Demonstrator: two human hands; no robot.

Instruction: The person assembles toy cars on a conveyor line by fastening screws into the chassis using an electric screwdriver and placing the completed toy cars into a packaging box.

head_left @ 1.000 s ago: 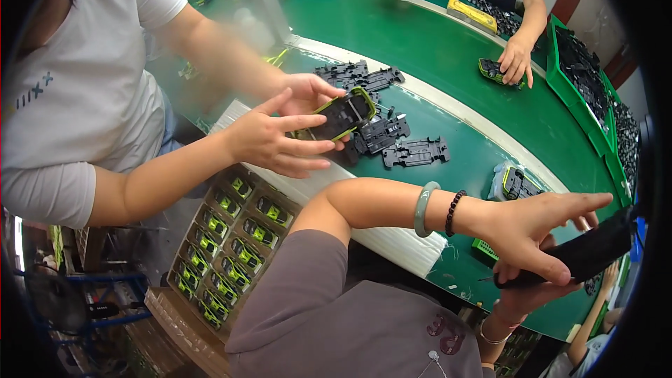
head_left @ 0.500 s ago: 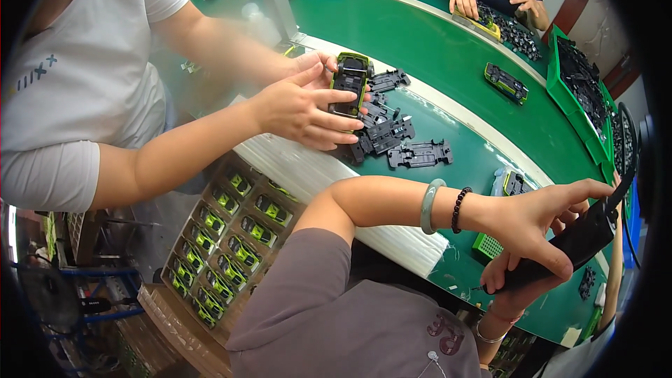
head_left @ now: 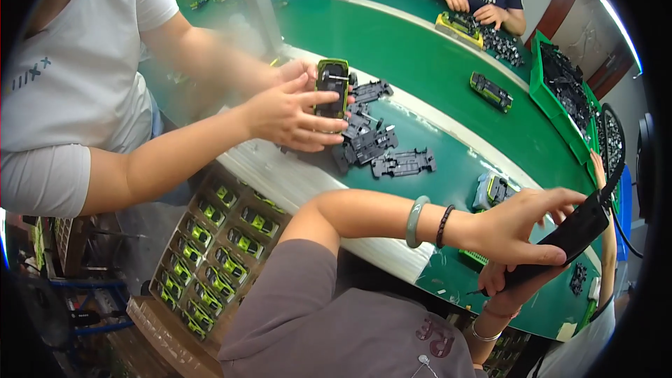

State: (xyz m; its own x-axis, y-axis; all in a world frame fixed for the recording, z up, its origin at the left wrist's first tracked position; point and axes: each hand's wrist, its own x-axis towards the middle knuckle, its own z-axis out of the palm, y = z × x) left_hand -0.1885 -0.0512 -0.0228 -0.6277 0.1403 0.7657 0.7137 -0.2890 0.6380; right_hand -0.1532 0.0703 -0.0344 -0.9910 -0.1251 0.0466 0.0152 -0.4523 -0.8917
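Observation:
My left hand (head_left: pixel 514 231), with a jade bangle and a dark bead bracelet on its wrist, lies over the body of a black electric screwdriver (head_left: pixel 570 238). Its thumb presses along the side and its fingers reach the corded end. Below, my right hand (head_left: pixel 514 299) is closed around the lower part, close to the thin tip, partly hidden by the tool. Just beyond my left wrist, a toy car (head_left: pixel 498 187) sits in a pale blue holder (head_left: pixel 483 196). Several black toy-car chassis (head_left: pixel 404 162) lie piled on the green table.
At left, a white-shirted person's hands (head_left: pixel 287 108) hold an upturned green toy car (head_left: pixel 332 87). A box (head_left: pixel 157 276) of green cars stands lower left. Another car (head_left: pixel 491 91) lies on the green belt (head_left: pixel 406 56). A green crate (head_left: pixel 553 105) holds black parts. Across, another person works.
The whole view has shifted, moving most things left. My hands stay on the screwdriver. The person across has brought both hands together over the yellow holder.

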